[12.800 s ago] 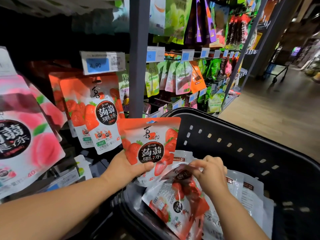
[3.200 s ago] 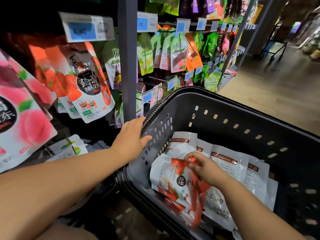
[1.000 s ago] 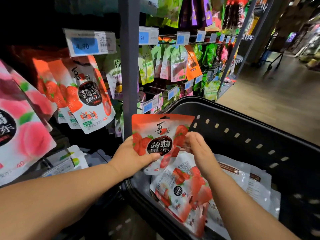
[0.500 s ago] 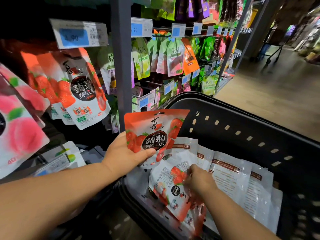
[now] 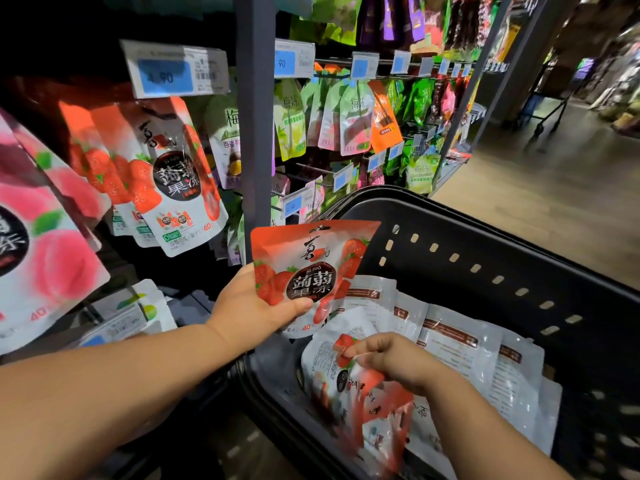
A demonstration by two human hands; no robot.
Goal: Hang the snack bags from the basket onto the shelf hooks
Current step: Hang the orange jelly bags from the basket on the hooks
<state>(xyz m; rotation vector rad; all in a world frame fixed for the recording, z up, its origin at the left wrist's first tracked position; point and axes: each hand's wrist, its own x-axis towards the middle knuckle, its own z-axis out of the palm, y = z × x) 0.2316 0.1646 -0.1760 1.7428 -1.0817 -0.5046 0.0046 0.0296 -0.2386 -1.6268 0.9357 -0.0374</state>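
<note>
My left hand holds a red strawberry snack bag upright above the near left corner of the black basket. Inside the basket my right hand pinches another strawberry bag at its upper edge; that bag is blurred. Several more bags lie white side up in the basket. On the shelf to the upper left, matching strawberry bags hang from a hook under a blue 4.90 price tag.
Large pink peach bags hang at the far left. A grey shelf upright stands between the strawberry bags and rows of green and orange packets. A wooden aisle floor runs to the right.
My right hand has closed on a bag in the basket and begun lifting it. My left hand keeps its bag in much the same place.
</note>
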